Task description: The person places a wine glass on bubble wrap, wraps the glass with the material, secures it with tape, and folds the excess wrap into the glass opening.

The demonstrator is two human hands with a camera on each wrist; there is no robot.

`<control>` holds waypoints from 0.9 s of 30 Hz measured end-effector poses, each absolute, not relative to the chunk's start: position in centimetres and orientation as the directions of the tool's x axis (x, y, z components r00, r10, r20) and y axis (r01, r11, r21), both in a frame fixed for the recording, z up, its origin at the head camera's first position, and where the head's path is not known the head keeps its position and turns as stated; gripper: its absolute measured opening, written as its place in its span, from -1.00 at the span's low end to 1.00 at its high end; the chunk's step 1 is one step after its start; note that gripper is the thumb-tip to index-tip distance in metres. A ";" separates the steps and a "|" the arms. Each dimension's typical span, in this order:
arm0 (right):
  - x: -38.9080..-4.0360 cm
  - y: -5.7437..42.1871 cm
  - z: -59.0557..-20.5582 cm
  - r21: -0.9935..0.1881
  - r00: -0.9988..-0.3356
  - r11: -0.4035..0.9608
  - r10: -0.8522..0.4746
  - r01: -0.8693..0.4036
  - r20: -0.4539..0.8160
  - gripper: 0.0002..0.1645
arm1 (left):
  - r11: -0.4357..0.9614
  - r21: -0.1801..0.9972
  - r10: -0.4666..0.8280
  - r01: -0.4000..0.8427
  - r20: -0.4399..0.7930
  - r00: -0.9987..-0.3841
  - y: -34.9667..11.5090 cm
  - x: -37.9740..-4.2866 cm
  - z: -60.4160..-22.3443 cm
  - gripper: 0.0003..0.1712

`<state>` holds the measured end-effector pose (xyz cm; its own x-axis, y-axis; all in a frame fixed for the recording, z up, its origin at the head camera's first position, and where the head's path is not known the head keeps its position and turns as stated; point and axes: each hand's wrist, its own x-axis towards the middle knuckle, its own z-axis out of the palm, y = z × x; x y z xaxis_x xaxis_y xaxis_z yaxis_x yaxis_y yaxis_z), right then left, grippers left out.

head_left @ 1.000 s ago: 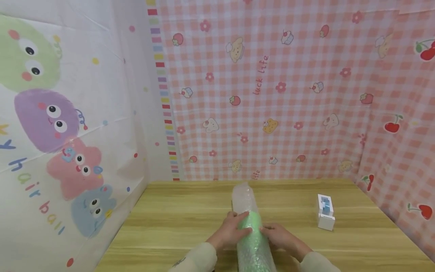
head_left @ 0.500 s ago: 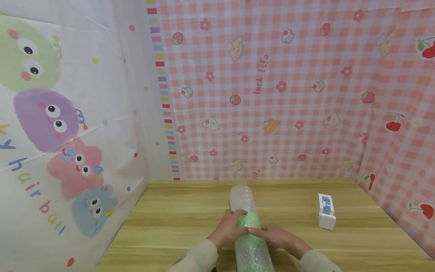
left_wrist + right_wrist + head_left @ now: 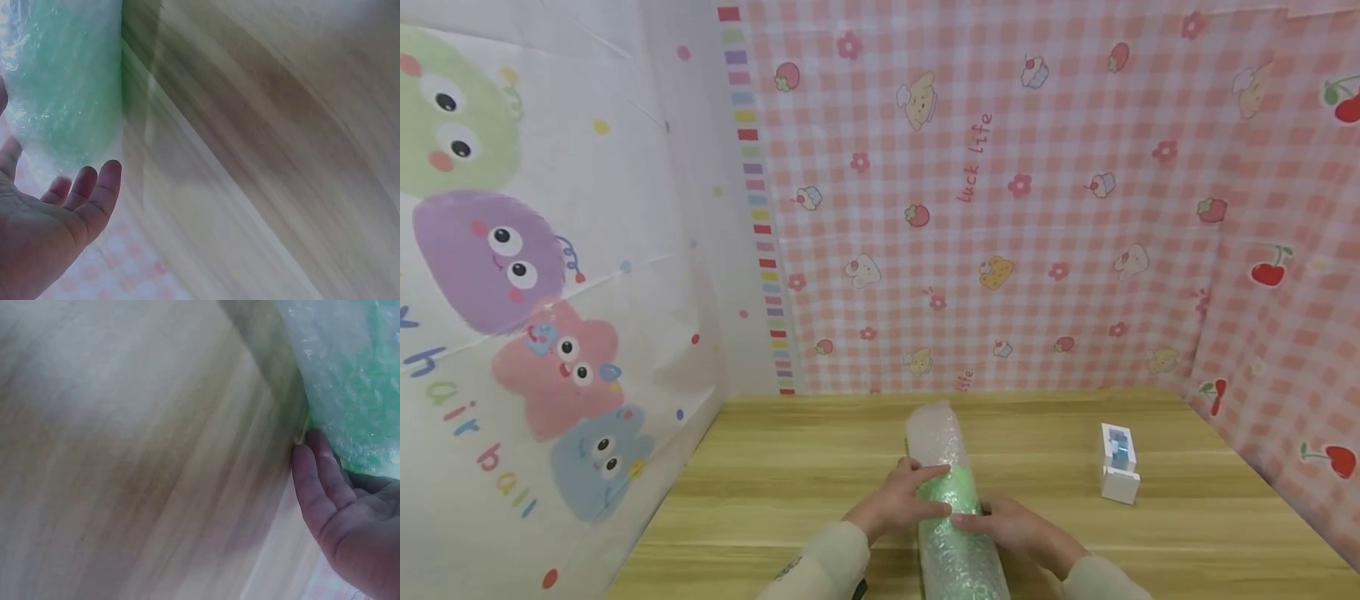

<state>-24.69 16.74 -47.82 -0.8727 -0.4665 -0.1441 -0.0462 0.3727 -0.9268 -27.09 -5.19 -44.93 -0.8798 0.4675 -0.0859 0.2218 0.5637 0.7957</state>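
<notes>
Head view: bubble-wrapped roll (image 3: 961, 485) on wood-grain table (image 3: 797, 467); checked cloth (image 3: 955, 242) behind.

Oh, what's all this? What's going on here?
A person has both bare hands on a long, bubble-wrapped green bundle lying on the wooden table. The left hand touches one side, and the right hand touches the other, its thumb on top. The wrap is on, and I can't tell what's inside. A small white and blue object sits untouched, off to the right.
</notes>
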 end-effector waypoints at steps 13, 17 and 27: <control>-22.5 18.0 -47.0 -0.840 -0.961 0.527 -0.277 -0.133 -0.022 -0.36 | 0.611 0.763 0.427 0.211 -0.092 -0.900 -4.9 -27.3 -45.0 -0.32; -22.2 20.4 -45.8 -0.789 -0.994 0.606 -0.103 -0.098 0.044 -0.46 | 0.617 0.753 0.425 0.229 -0.073 -0.902 -4.7 -27.3 -45.2 -0.32; -23.8 30.1 -43.3 -0.631 -0.932 0.775 0.239 0.014 0.273 -0.47 | 0.639 0.730 0.423 0.244 -0.069 -0.903 -4.2 -27.3 -44.9 -0.30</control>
<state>-23.81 30.06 -43.29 -0.9317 0.2390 0.2734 0.0136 0.7753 -0.6315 -27.26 -4.24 -44.91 -0.9035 0.4231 -0.0687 0.2438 0.6390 0.7295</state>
